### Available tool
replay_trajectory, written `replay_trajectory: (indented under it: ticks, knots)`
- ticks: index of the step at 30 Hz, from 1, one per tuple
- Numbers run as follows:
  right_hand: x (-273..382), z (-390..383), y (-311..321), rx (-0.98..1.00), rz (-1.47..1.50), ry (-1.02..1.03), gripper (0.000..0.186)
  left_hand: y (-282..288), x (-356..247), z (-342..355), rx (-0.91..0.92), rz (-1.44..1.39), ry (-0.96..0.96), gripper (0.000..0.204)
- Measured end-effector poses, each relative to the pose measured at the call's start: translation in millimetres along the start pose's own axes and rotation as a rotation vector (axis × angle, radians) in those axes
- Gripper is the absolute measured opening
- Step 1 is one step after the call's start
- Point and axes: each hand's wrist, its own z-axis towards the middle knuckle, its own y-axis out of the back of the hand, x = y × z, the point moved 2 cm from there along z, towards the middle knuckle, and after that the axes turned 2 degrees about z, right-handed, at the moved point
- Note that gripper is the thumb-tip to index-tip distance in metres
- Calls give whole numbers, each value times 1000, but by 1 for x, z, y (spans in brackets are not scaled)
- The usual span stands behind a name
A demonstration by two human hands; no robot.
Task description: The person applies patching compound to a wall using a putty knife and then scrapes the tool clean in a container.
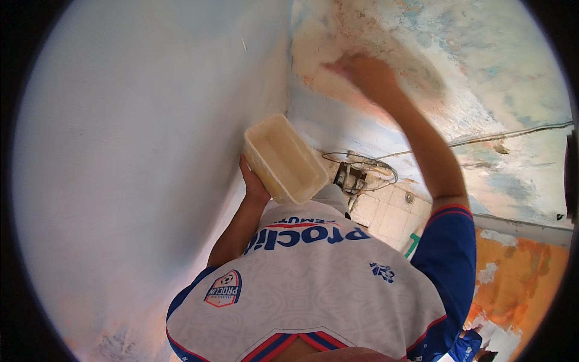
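Note:
My left hand (253, 178) grips the side of a pale, rectangular plastic tub (286, 158), holding it tilted in front of my body; its inside looks coated in a cream residue. My right hand (368, 77) is raised up and to the right of the tub, against the patchy, mottled wall (458, 66), with pale, peach and greyish areas. Its fingers point left toward the wall corner and are smeared by motion, so whether they hold anything is unclear.
A smooth pale wall (120, 151) fills the left side. A cable (482, 136) crosses the right wall toward tangled wires and a dark fixture (351, 176) beside pale tiles (386, 205). A green object (413, 244), a patchy orange surface (506, 271) and blue fabric (464, 347) show lower right.

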Motion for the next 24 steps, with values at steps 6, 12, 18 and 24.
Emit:
replay_trajectory:
  ticks: [6,12,18,24]
  knots:
    - [-47,20,-84,-358,-28,31,27,-15,-7,5,25,92,-53,79]
    - [14,27,151,-434,-115,-279,29,-2,-7,-3,13,-27,-9,80]
    - [47,0,-19,178,-52,-99,40,-2,-6,1,47,-11,-20,80]
    - [-35,1,-131,-162,-258,48,44,7,-3,9,-22,49,-8,80]
